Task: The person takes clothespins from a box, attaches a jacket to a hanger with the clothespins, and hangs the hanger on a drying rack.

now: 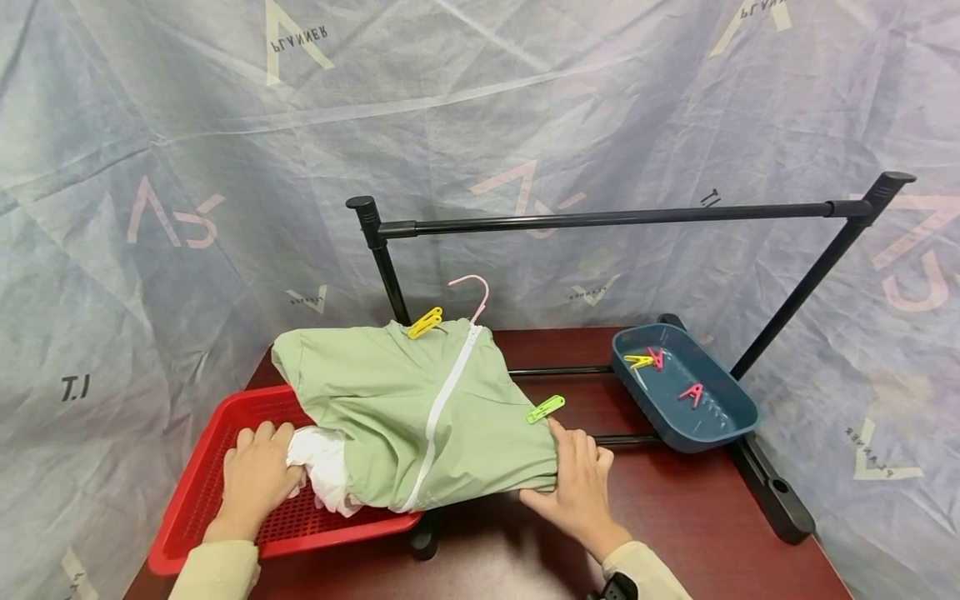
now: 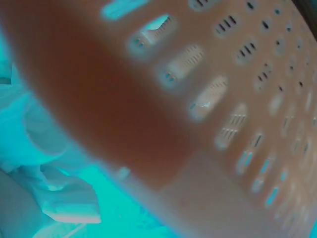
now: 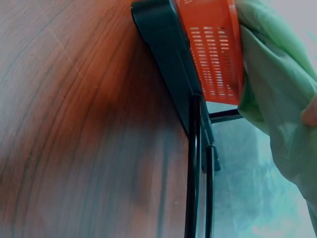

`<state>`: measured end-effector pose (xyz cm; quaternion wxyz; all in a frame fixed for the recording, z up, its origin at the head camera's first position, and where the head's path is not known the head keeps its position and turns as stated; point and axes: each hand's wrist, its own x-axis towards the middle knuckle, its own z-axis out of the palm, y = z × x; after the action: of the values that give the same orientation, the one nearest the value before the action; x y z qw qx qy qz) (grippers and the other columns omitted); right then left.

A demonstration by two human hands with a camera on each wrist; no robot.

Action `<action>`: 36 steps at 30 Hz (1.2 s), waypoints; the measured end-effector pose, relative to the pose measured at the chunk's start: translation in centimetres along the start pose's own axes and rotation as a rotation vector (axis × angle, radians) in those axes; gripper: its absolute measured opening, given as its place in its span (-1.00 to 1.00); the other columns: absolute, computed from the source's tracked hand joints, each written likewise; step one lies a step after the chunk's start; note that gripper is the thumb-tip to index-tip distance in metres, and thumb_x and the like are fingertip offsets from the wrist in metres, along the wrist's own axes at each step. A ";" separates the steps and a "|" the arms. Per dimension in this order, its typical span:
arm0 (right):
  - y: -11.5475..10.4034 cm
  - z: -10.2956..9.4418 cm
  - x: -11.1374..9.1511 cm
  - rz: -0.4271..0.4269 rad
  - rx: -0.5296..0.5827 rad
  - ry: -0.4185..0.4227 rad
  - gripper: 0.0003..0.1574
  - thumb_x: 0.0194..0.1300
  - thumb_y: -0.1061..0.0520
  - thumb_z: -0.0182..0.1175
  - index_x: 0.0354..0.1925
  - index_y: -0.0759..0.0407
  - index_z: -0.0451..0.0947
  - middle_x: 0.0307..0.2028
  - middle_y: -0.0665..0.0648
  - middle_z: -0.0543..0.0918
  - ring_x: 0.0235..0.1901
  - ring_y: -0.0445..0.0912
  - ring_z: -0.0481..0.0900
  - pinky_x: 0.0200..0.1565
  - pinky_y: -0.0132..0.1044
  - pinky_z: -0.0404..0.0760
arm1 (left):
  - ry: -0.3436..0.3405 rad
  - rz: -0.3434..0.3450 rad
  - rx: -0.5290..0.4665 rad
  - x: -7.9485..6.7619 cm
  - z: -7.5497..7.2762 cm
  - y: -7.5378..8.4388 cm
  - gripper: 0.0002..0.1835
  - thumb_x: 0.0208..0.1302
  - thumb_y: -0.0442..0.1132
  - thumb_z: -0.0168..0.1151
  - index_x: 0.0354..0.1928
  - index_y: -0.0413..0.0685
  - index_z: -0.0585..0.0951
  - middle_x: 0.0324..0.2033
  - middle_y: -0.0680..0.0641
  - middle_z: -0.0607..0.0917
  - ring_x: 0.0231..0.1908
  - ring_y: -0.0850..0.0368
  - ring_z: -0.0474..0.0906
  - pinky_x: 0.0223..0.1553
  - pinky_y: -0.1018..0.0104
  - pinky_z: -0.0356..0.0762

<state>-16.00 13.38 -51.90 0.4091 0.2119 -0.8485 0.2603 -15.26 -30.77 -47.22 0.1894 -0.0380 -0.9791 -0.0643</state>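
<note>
In the head view, a light green zip garment (image 1: 390, 392) with a white zipper hangs on a pink hanger (image 1: 480, 292). A yellow clothespin (image 1: 425, 322) sits near its top and a lime green clothespin (image 1: 546, 408) at its right edge. My right hand (image 1: 573, 483) grips that right edge, thumb below, just under the lime clothespin. Inside the red basket (image 1: 187, 492), my left hand (image 1: 255, 479) holds a white cloth (image 1: 326, 462) between thumb and fingers; the cloth runs under the green garment. The left wrist view shows mostly the basket's blurred slotted wall (image 2: 208, 99).
A black rack (image 1: 615, 220) stands behind, its bar running across and its feet on the dark red table (image 1: 712, 517). At the right, a blue tray (image 1: 720, 408) holds a yellow clothespin (image 1: 637, 362) and two pink ones. A printed grey sheet (image 1: 480, 108) hangs behind.
</note>
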 end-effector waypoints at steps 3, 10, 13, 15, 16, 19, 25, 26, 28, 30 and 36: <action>0.2 -0.3 0.1 0.005 -0.001 -0.003 0.32 -0.62 -0.16 0.53 0.20 0.37 0.42 -0.29 0.17 0.44 -0.30 0.09 0.36 -0.31 -0.01 0.10 | 0.005 0.003 -0.007 0.1 -0.3 0.4 -0.63 -0.24 -0.33 0.26 -0.26 -0.21 0.49 -0.34 -0.27 0.47 -0.27 -0.35 0.35 -0.46 -0.22 0.35; 0.5 -0.8 0.3 0.012 -0.001 -0.006 0.31 -0.62 -0.12 0.54 0.19 0.39 0.42 -0.28 0.19 0.45 -0.30 0.09 0.36 -0.31 -0.01 0.10 | 0.017 0.017 -0.002 0.3 -0.7 1.2 -0.62 -0.25 -0.35 0.23 -0.24 -0.24 0.49 -0.31 -0.29 0.48 -0.27 -0.36 0.36 -0.45 -0.21 0.35; 0.7 -1.1 0.4 0.008 -0.004 -0.002 0.31 -0.61 -0.13 0.53 0.20 0.37 0.41 -0.28 0.19 0.45 -0.30 0.09 0.36 -0.31 0.00 0.11 | 0.038 0.026 0.000 0.4 -0.9 1.7 -0.63 -0.23 -0.34 0.23 -0.24 -0.24 0.48 -0.31 -0.29 0.47 -0.27 -0.36 0.36 -0.46 -0.21 0.36; 0.9 -1.2 0.4 0.007 -0.003 0.000 0.30 -0.59 -0.13 0.51 0.21 0.36 0.40 -0.28 0.19 0.45 -0.30 0.10 0.36 -0.31 0.00 0.11 | 0.054 0.030 -0.001 0.5 -1.0 2.0 -0.63 -0.23 -0.34 0.25 -0.24 -0.25 0.49 -0.31 -0.29 0.47 -0.27 -0.36 0.36 -0.45 -0.21 0.36; 0.9 -1.3 0.4 0.007 -0.003 0.002 0.29 -0.59 -0.13 0.50 0.21 0.36 0.41 -0.28 0.19 0.45 -0.30 0.10 0.36 -0.31 0.01 0.12 | 0.061 0.031 -0.001 0.5 -1.0 2.1 -0.63 -0.23 -0.34 0.25 -0.25 -0.25 0.49 -0.32 -0.29 0.47 -0.27 -0.36 0.36 -0.45 -0.21 0.36; 1.2 -1.6 0.5 0.011 -0.007 0.004 0.27 -0.56 -0.15 0.48 0.21 0.35 0.41 -0.28 0.19 0.46 -0.29 0.10 0.37 -0.30 0.01 0.13 | 0.075 0.033 -0.002 0.6 -1.1 2.5 -0.64 -0.24 -0.34 0.26 -0.26 -0.24 0.49 -0.33 -0.28 0.47 -0.28 -0.35 0.36 -0.46 -0.20 0.35; 1.7 -2.1 0.7 0.011 -0.008 0.014 0.25 -0.53 -0.16 0.45 0.20 0.37 0.42 -0.27 0.20 0.47 -0.29 0.12 0.38 -0.31 0.03 0.13 | 0.106 0.038 -0.018 0.8 -1.3 3.3 -0.66 -0.28 -0.35 0.24 -0.31 -0.22 0.46 -0.37 -0.26 0.45 -0.30 -0.33 0.35 -0.49 -0.15 0.32; 1.7 -2.2 0.7 0.011 -0.009 0.014 0.25 -0.53 -0.16 0.45 0.20 0.37 0.42 -0.27 0.21 0.47 -0.29 0.12 0.38 -0.31 0.03 0.12 | 0.112 0.040 -0.020 0.8 -1.3 3.5 -0.65 -0.29 -0.35 0.24 -0.31 -0.22 0.46 -0.38 -0.26 0.45 -0.30 -0.33 0.35 -0.50 -0.15 0.32; 1.9 -2.3 0.7 0.013 -0.014 0.015 0.25 -0.52 -0.17 0.45 0.21 0.36 0.41 -0.26 0.21 0.47 -0.28 0.12 0.38 -0.32 0.03 0.12 | 0.124 0.043 -0.022 0.8 -1.3 3.7 -0.65 -0.30 -0.36 0.23 -0.32 -0.22 0.46 -0.38 -0.25 0.44 -0.31 -0.33 0.35 -0.50 -0.14 0.31; 2.0 -2.5 0.8 0.015 -0.018 0.017 0.26 -0.52 -0.17 0.45 0.22 0.35 0.41 -0.25 0.22 0.48 -0.28 0.11 0.38 -0.32 0.03 0.12 | 0.135 0.046 -0.025 0.9 -1.3 4.0 -0.66 -0.31 -0.36 0.23 -0.33 -0.21 0.45 -0.39 -0.24 0.44 -0.32 -0.31 0.34 -0.50 -0.13 0.31; 2.3 -3.0 1.0 0.025 -0.013 0.031 0.25 -0.49 -0.18 0.45 0.22 0.36 0.41 -0.25 0.24 0.48 -0.29 0.13 0.39 -0.30 0.06 0.13 | 0.194 0.075 -0.030 1.3 -1.4 4.5 -0.66 -0.35 -0.35 0.22 -0.37 -0.20 0.43 -0.42 -0.24 0.42 -0.36 -0.30 0.33 -0.53 -0.12 0.30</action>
<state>-16.08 16.85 -50.10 0.4202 0.1946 -0.8463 0.2633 -15.46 -26.45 -44.94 0.2848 -0.0709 -0.9530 -0.0750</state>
